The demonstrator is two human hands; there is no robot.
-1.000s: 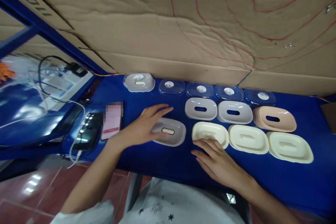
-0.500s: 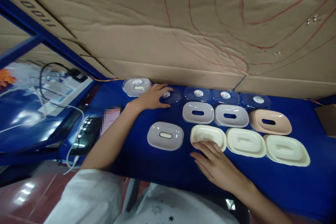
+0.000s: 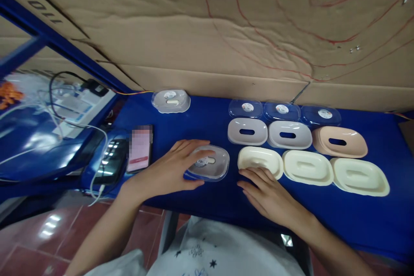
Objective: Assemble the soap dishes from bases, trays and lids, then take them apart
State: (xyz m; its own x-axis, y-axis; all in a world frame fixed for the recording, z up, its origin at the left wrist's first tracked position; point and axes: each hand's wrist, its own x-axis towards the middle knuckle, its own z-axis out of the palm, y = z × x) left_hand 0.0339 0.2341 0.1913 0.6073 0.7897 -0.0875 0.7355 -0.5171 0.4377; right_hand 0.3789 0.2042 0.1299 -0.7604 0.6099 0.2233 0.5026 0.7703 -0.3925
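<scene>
My left hand grips a clear plastic lid with a round sticker, thumb and fingers around its left side. The lid is over the grey soap dish with a cream bar in its slot; whether it is seated I cannot tell. My right hand lies at the near edge of a cream tray, fingers loosely apart and nothing in them. Behind that tray are two grey slotted dishes and a peach slotted dish. Two more stacks of cream trays lie to the right.
Three clear lids line the back of the blue table. A lidded grey soap dish stands at the back left. Further left are a phone, a power strip and cables. A cardboard wall rises behind.
My left hand has taken the leftmost clear lid from the back row and brought it forward over the grey soap dish. The right hand has stayed by the cream tray. The view has shifted slightly.
</scene>
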